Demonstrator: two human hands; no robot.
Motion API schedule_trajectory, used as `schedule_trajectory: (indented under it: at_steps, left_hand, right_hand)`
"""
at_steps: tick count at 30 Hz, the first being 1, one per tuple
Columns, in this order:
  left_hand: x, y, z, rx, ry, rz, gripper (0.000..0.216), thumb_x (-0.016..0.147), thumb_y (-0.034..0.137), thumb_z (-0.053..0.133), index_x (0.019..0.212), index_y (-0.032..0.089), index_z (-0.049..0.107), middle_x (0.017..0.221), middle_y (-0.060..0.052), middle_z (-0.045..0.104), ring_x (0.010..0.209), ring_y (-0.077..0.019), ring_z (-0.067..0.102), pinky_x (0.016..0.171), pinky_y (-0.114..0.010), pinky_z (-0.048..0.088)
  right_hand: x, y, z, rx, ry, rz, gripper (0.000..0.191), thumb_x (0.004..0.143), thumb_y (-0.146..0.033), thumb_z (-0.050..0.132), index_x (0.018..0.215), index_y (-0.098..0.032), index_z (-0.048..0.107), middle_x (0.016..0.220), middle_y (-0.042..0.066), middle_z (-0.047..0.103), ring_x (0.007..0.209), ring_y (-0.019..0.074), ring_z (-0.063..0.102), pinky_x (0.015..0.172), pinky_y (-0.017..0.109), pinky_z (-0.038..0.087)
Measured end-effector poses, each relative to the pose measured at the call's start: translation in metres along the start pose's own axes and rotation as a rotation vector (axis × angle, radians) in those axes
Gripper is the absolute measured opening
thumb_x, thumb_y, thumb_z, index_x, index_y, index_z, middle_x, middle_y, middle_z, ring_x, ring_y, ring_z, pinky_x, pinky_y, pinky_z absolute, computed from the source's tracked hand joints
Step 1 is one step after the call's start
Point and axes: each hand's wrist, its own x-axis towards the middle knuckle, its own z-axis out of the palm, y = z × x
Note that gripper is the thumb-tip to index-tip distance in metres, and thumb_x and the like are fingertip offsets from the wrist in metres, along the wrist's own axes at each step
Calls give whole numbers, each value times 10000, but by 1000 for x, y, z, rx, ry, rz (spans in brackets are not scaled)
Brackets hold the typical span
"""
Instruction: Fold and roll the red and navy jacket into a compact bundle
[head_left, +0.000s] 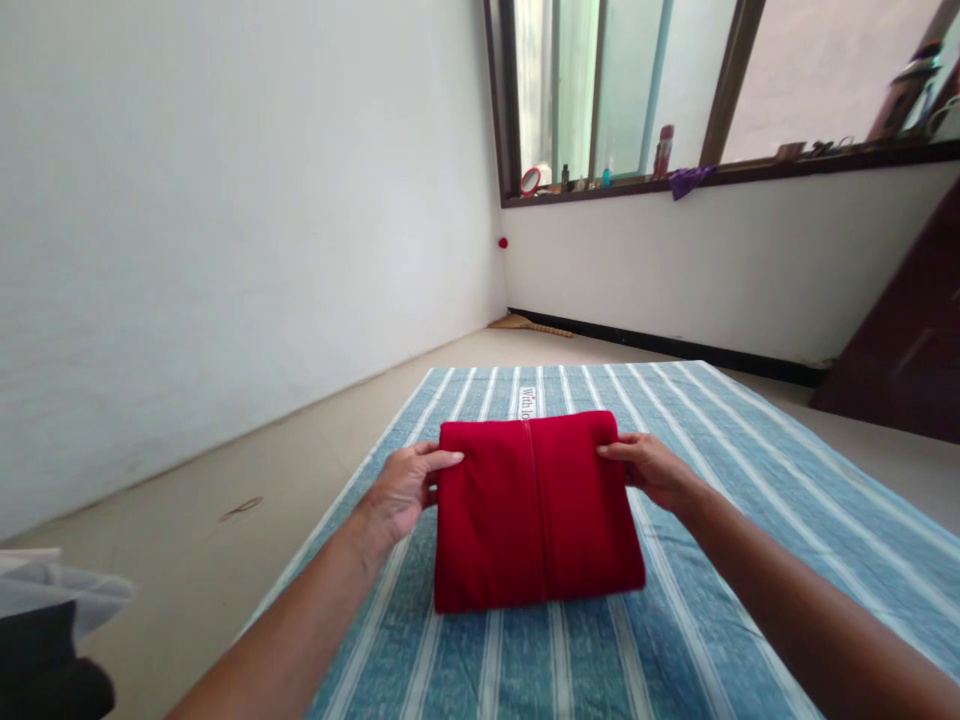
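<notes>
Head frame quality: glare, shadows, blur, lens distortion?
Head view: pale, bright panes in the brown-framed glass window, no harsh glare on the folded red fabric garment; head view: soft shadow near its lower edge on the blue-and-white striped cloth; head view: crumpled translucent white material at lower left looks soft; head view: window uprights lean, suggesting wide-angle stretch.

From where I stand, both arms are bare as far as I can see. Above the bed, toward its left edge, is the left hand, ungloved, its slim wrist widening into the left forearm. Farther right over the bed, the right hand is likewise ungloved, its right forearm smooth and tapered.
</notes>
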Motion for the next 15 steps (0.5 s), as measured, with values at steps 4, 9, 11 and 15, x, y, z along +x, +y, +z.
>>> schedule_trajectory:
  at_steps: [4,9,11,15]
  left_hand:
    - [-50,31,-5,141,-10,365,595,558,219,801,1106,173,575,965,-49,704,869,-240,658,768,-320,519]
    - [-111,-53,-33,586,34,492,677,575,258,814,1201,272,558,1203,-56,640,1109,-320,580,987,-379,436]
    - [-128,-97,-44,652,-72,465,529,648,271,760,1154,284,608,1206,-48,641,1130,-321,571,1026,-385,408]
    - [-146,-133,-55,651,-128,321,483,725,292,707,1193,335,593,1245,6,617,1153,-293,560,1061,-367,377]
  right_hand:
    - [-43,-34,-4,-139,-125,-473,354,596,-324,800,906,-198,684,900,32,695,857,204,622,817,335,485]
    - [-94,36,-22,-501,-77,-640,224,733,-386,707,908,-248,697,1119,75,640,1058,260,576,913,364,448]
    - [-108,82,-31,-673,-120,-626,174,762,-340,674,913,-259,704,1160,77,626,1095,265,564,943,386,434]
    - [-124,129,-47,-819,-113,-590,246,815,-254,575,1038,-254,681,1181,87,621,1115,260,557,967,422,423]
